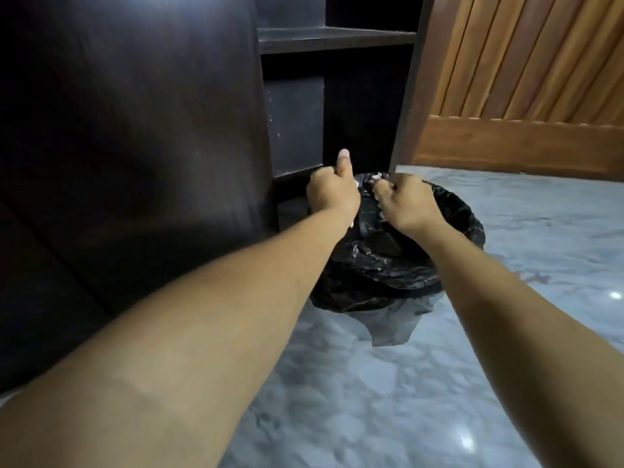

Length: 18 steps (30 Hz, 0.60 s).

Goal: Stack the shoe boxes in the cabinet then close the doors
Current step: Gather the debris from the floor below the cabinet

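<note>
Two bare hands grip the far rim of a bin lined with a black plastic bag [398,261] on the marble floor [371,383]. The left hand [332,194] is fisted on the liner, thumb raised; the right hand [407,201] pinches it closed. Just beyond stands the dark cabinet [135,130], door open, its shelf [334,37] bare. No shoe boxes are in view.

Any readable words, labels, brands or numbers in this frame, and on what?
None. The dark cabinet, its shelf, the black bin bag, the wooden slatted door and the marble floor carry no visible print. Both hands, left and right, grip the bag's rim.
</note>
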{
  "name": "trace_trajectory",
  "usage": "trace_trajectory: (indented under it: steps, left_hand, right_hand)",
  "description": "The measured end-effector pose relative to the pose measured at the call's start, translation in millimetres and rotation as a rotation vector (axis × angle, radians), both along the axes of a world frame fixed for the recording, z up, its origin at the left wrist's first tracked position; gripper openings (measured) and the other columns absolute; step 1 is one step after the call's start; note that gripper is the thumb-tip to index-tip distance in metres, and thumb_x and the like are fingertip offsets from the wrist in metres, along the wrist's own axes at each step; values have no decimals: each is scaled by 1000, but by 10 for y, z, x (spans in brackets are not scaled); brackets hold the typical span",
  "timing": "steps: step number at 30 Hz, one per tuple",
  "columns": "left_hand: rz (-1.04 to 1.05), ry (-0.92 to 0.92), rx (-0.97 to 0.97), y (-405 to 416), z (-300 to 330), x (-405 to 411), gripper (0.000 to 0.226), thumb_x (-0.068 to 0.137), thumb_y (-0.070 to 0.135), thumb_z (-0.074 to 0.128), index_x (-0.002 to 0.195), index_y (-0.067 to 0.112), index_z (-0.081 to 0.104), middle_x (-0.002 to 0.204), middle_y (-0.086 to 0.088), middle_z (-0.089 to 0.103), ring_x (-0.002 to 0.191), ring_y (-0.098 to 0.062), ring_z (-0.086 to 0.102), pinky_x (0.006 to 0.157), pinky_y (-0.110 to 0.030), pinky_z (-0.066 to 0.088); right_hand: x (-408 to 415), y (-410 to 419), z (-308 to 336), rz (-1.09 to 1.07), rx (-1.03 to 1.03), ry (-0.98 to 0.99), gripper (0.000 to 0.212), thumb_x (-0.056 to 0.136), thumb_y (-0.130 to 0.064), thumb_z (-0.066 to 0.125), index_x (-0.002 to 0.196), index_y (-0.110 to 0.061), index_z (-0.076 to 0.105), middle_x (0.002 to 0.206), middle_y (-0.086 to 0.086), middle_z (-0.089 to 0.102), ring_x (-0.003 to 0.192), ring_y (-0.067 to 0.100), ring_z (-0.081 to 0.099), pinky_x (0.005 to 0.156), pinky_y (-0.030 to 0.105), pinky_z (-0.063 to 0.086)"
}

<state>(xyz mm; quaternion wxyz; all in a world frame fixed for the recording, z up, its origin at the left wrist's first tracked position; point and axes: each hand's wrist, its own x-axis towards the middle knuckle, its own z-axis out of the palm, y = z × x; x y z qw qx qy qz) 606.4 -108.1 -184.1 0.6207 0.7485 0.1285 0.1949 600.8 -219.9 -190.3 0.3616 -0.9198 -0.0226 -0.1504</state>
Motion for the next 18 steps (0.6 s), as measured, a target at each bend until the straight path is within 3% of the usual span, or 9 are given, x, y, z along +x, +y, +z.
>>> trace_trajectory:
  steps: [4,6,9,11,13,15,18]
  left_hand:
    - [-127,109,110,-190,-205,116,42,97,44,43,83,7,58,103,-13,68,87,-29,63,53,-31,46]
    - [-166,131,201,-189,-296,152,42,98,42,43,96,5,62,104,-14,68,92,-31,63,61,-33,50]
    - [-159,68,331,-189,-313,179,43,98,42,44,89,5,64,96,-11,70,88,-30,64,75,-38,52]
    - [-96,43,405,-192,-298,180,49,97,48,43,79,7,63,83,-8,68,77,-29,63,67,-38,52]
    - [-37,91,466,-205,-283,191,56,96,56,35,71,12,58,78,-5,63,73,-27,59,58,-34,43]
    - [-18,163,551,-236,-278,224,64,94,63,24,82,14,64,89,-7,64,87,-28,58,65,-35,41]
    - [-18,165,729,-251,-269,244,78,92,67,15,98,13,71,107,-9,64,113,-29,48,82,-40,38]
  right_hand:
    - [30,-215,-156,8,23,157,22,84,-22,45,71,-14,62,82,15,67,81,35,60,70,35,47]
    - [33,-327,-218,-12,-22,156,19,80,-18,50,77,-16,69,85,14,70,83,32,63,72,33,50]
    - [43,-479,-204,-134,-75,22,11,75,-15,61,73,-23,67,85,9,71,85,31,65,71,28,48]
    - [39,-566,-172,-243,-101,-91,6,74,-18,64,75,-23,66,87,10,71,91,34,63,71,29,45]
    - [26,-649,-161,-370,-182,-151,14,73,-23,66,86,-20,69,94,15,69,103,38,56,80,37,44]
    - [17,-727,-186,-449,-286,-51,29,73,-24,66,101,-16,68,108,19,63,115,39,48,90,43,41]
    - [7,-768,-267,-406,-211,149,37,76,-12,62,113,-6,61,112,25,61,108,41,54,78,35,41]
